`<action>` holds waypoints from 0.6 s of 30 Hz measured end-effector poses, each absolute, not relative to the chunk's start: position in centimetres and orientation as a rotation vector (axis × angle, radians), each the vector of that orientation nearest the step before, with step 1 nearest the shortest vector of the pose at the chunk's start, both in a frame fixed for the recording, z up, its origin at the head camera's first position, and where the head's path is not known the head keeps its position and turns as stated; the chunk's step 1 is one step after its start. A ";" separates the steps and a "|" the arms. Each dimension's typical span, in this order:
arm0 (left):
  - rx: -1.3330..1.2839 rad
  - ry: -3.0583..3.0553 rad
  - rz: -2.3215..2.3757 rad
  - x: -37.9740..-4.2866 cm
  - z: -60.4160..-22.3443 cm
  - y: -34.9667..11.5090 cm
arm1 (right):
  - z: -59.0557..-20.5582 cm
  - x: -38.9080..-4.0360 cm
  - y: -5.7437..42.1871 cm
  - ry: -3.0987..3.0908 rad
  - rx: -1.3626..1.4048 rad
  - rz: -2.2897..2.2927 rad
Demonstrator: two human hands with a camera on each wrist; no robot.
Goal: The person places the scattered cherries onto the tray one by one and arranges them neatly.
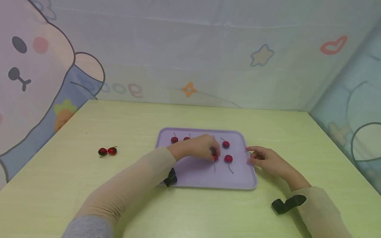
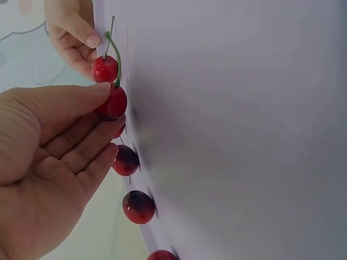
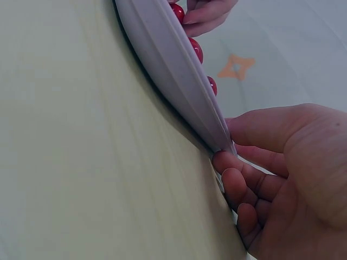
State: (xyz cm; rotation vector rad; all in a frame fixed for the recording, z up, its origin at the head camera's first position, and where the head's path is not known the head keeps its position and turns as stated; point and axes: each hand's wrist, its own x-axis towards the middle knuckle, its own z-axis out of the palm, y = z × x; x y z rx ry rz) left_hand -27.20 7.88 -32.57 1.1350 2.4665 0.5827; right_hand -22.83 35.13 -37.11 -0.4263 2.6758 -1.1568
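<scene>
A lilac tray (image 1: 196,178) lies on the table, with several red cherries on it. My left hand (image 1: 202,147) reaches over the tray and pinches a cherry (image 2: 113,104) by its body between thumb and fingers; its green stem sticks out. Beyond it, another cherry (image 1: 228,158) lies with its stem toward me, and one more cherry (image 1: 226,144) sits behind that. At the tray's right edge, my right hand (image 1: 269,162) holds the rim, thumb (image 3: 255,127) and curled fingers against it. Part of the cherries is hidden behind my left hand.
Two dark red cherries (image 1: 107,151) lie close together on the table, left of the tray. A cherry (image 1: 174,140) sits near the tray's far left corner. The pale wooden table (image 1: 208,215) ends at a printed cloth backdrop (image 1: 208,59).
</scene>
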 end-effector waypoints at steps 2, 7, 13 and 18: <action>1.124 2.467 0.579 -27.2 -32.6 7.9 | -37.1 -22.8 35.1 2.675 -0.423 -1.159; 1.118 2.466 0.575 -27.1 -32.6 8.1 | -37.1 -22.8 35.1 2.667 -0.416 -1.168; 1.110 2.475 0.565 -27.1 -32.7 8.1 | -37.1 -22.8 35.1 2.665 -0.419 -1.171; 1.111 2.481 0.553 -27.1 -32.8 8.2 | -37.1 -22.8 35.1 2.661 -0.423 -1.175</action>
